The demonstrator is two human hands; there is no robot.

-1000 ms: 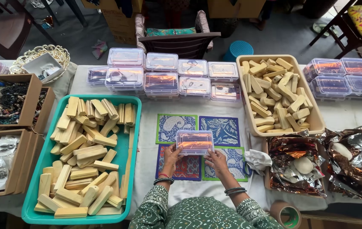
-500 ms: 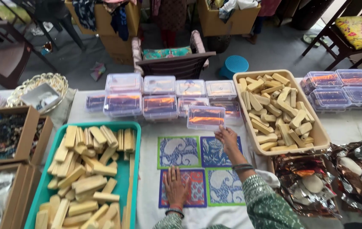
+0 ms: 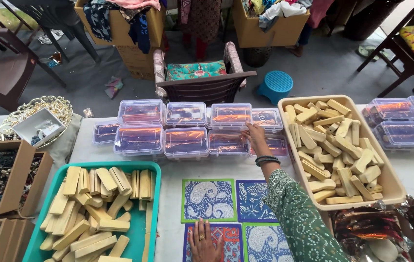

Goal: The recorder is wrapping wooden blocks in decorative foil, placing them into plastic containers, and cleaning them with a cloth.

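My right hand (image 3: 255, 137) reaches across the table and rests its fingers on a clear lidded plastic box (image 3: 231, 116) stacked on top of the rows of clear boxes (image 3: 162, 133). My left hand (image 3: 204, 241) lies flat, fingers apart, on a printed fabric square (image 3: 210, 200) near the front edge. Several blue, green and red patterned squares lie side by side there. My right forearm in a green patterned sleeve (image 3: 298, 223) crosses over them.
A teal tray (image 3: 151, 170) of pale wooden blocks sits front left, and a beige tub (image 3: 389, 184) of similar blocks on the right. More clear boxes (image 3: 401, 119) stand far right. Cardboard boxes (image 3: 20, 174) of beads line the left edge; foil wrappers (image 3: 372, 228) lie front right. A chair (image 3: 202, 80) stands behind.
A second ago both hands held a clear box near me. My right hand carried it away to the stack at the back, while my left hand dropped flat onto the fabric squares.
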